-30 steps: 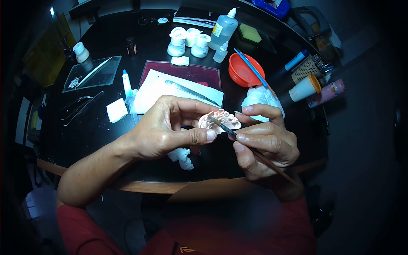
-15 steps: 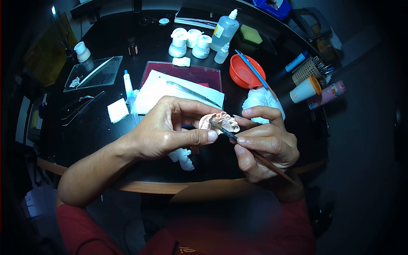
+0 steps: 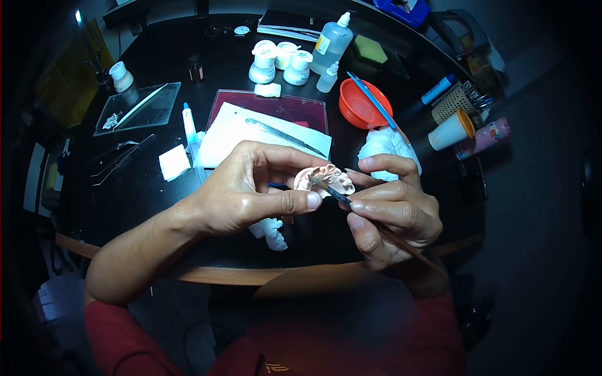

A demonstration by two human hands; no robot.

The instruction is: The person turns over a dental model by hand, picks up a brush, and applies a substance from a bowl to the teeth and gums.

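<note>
A pinkish-beige dental cast with moulded teeth is held up over the desk's front part. My left hand grips it at its left side, thumb in front and fingers behind. In my right hand is a slim brush with a dark ferrule and a brown wooden handle. Its tip lies against the inner side of the cast, close to my left thumb. Part of the cast's back is hidden by the fingers.
Behind the hands, a spatula lies on white paper. An orange-red bowl with a blue stick across it stands at right, above crumpled tissue. White jars, a bottle, a syringe and tweezers are around.
Almost nothing differs. The brush and my right hand have shifted very slightly, with the tip still at the cast's inner side.
</note>
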